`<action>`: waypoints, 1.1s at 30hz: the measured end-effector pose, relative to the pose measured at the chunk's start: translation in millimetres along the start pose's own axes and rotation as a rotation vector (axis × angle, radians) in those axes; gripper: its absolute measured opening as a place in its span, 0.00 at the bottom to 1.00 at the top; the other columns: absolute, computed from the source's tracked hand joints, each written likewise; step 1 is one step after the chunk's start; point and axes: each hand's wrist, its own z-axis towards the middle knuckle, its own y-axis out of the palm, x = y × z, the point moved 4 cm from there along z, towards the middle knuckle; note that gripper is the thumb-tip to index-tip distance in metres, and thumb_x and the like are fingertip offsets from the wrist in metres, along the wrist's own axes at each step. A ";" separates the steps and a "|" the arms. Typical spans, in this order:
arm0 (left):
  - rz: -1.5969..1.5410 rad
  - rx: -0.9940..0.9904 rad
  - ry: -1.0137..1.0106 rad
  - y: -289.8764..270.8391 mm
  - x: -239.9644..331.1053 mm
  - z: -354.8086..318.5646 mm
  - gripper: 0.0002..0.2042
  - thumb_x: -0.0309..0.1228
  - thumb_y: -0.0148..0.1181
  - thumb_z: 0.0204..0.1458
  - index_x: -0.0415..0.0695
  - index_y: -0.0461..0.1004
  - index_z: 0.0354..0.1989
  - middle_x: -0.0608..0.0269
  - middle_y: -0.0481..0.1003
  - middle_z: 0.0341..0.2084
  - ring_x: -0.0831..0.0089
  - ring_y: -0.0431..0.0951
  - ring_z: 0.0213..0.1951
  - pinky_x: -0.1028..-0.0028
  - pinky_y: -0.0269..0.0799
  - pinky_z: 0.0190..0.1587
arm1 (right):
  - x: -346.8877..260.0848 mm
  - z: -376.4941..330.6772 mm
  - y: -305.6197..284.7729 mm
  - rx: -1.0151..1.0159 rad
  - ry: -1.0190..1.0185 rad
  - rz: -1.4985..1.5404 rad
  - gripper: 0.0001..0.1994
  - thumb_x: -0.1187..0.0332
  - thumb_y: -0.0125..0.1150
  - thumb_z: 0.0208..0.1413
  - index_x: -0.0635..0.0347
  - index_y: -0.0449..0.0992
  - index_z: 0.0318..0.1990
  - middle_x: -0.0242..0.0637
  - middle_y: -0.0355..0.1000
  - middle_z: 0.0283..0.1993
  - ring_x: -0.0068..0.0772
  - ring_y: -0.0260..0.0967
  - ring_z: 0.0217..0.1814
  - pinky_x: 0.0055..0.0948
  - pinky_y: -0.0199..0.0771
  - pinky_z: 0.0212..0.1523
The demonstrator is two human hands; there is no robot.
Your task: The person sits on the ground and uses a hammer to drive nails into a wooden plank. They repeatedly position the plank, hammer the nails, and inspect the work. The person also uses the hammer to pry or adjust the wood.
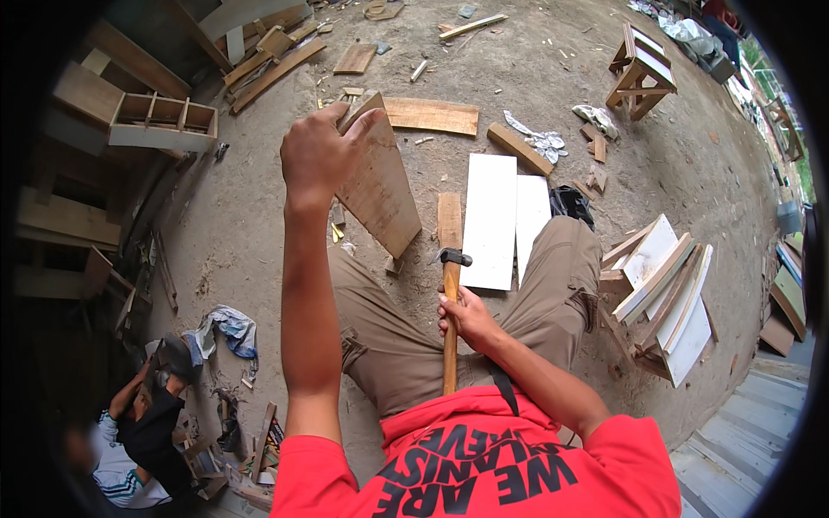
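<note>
My left hand [321, 151] is raised and closed round the top end of a brown wooden board [384, 194]. That board slants down to the right, and its lower end is beside a small wood block [394, 264] near the ground. In my right hand [471, 318], a hammer [451, 358] is gripped by the middle of its wooden handle. Its dark metal head points up, in front of a narrow wood strip [449, 216]. Just right of the hammer, a white panel [489, 220] lies flat, partly over another white panel [531, 216].
Beyond the raised board are a wide plank [436, 116] and a thick wood piece [520, 148]. A small stool [643, 82] stands far right. White-panelled wooden frames [665, 302] are at my right. Scrap timber [276, 73] is piled far left. Another person [129, 449] sits lower left.
</note>
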 end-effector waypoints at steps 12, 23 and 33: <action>-0.105 0.137 0.611 -10.9 1.3 51.3 0.23 0.54 0.64 0.54 0.42 0.81 0.29 0.52 0.77 0.18 0.54 0.80 0.24 0.62 0.74 0.28 | -51.1 11.9 -36.6 0.259 -0.224 0.061 0.13 0.63 0.54 0.69 0.54 0.64 0.56 0.27 0.61 0.29 0.17 0.55 0.20 0.17 0.58 0.17; -0.136 0.244 0.865 32.5 29.6 -39.8 0.18 0.52 0.70 0.48 0.49 0.76 0.29 0.70 0.79 0.17 0.81 0.78 0.18 0.76 0.79 0.24 | -62.2 8.5 -45.7 0.348 -0.256 0.229 0.17 0.64 0.43 0.72 0.55 0.60 0.64 0.31 0.63 0.32 0.19 0.56 0.20 0.19 0.60 0.17; 0.073 -0.597 0.523 224.9 5.6 -215.9 0.23 0.32 0.74 0.38 0.45 0.72 0.44 0.59 0.73 0.50 0.62 0.73 0.56 0.51 0.67 0.60 | -53.7 17.4 -61.9 0.498 -0.510 -0.335 0.27 0.67 0.52 0.69 0.65 0.54 0.71 0.31 0.66 0.34 0.14 0.60 0.23 0.19 0.63 0.18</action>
